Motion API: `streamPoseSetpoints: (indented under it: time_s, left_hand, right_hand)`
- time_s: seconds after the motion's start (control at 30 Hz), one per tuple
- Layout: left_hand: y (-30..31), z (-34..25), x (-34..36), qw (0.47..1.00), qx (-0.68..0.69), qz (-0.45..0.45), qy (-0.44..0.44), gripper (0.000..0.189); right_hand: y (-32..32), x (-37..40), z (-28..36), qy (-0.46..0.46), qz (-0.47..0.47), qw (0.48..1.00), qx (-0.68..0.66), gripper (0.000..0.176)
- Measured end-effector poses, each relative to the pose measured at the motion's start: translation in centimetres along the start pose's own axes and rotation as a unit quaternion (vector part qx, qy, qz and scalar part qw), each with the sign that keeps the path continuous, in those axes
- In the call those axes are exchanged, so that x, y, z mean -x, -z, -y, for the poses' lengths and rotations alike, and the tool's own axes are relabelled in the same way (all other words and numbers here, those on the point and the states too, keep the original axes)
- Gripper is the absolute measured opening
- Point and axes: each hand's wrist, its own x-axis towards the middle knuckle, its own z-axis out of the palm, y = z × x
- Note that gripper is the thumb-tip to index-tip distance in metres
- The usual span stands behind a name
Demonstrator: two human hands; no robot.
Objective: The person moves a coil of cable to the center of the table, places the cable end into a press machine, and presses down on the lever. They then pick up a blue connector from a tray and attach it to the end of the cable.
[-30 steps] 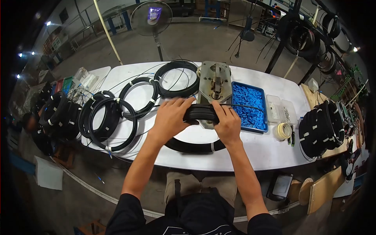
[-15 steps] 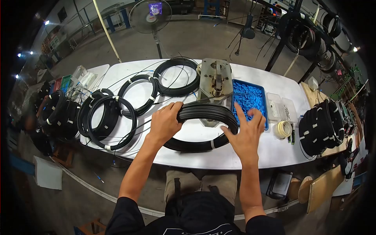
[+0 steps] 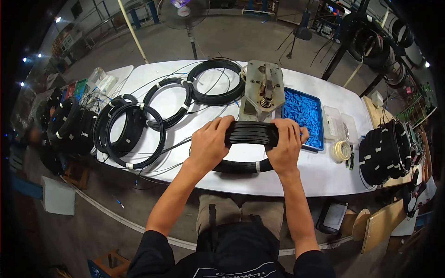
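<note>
A thick coil of black cable (image 3: 251, 133) is tilted up in front of me, its near side low over the white table and bound with a white tape band. My left hand (image 3: 211, 141) is closed around the coil's upper left. On the upper right, my right hand (image 3: 286, 143) grips the same coil, fingers over the top. Just beyond it stands a metal press-like device (image 3: 264, 85). A blue tray (image 3: 321, 125) full of small blue pieces lies right of the device, partly behind my right hand.
Several more black cable coils (image 3: 160, 111) lie on the left of the white table (image 3: 306, 178). Clear plastic boxes (image 3: 331, 121) and a cream tape roll (image 3: 341, 151) sit at the right. Stacked coils (image 3: 384, 155) stand at the right edge. A fan (image 3: 184, 11) stands behind.
My right hand, spread beside the coil before, has closed on its right side. The coil's raised part now faces me more squarely. The whole view has shifted slightly.
</note>
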Motion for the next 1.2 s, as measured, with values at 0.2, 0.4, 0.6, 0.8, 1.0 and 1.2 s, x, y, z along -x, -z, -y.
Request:
streamPoseSetpoints:
  time_s: [0.2,0.4,0.6,0.8,1.0,1.2]
  left_hand:
    - [-1.9,1.2,-0.2,0.993,0.008,-0.110,-0.044,0.054]
    - [-1.1,0.7,-0.3,0.993,0.076,-0.091,0.016,0.061]
    - [0.2,1.0,0.2,0.998,0.013,0.002,0.063,0.047]
    - [0.6,3.6,2.3,0.965,0.174,0.111,0.164,0.043]
    - [-1.3,4.9,5.0,0.937,0.278,0.144,0.156,0.029]
    - [-0.4,1.9,2.7,0.934,0.297,0.109,0.163,0.032]
  right_hand:
    - [0.5,-2.3,0.9,0.037,0.052,0.998,0.028,0.051]
    - [-0.8,-1.3,-0.7,0.002,0.047,0.997,-0.068,0.046]
    - [0.2,-0.9,-1.2,-0.069,0.070,0.992,-0.085,0.054]
    - [1.7,0.1,-3.1,-0.070,0.095,0.989,-0.092,0.049]
    - [3.1,1.5,-5.4,-0.137,0.110,0.971,-0.163,0.041]
    - [3.9,2.7,-5.7,-0.216,0.065,0.951,-0.210,0.037]
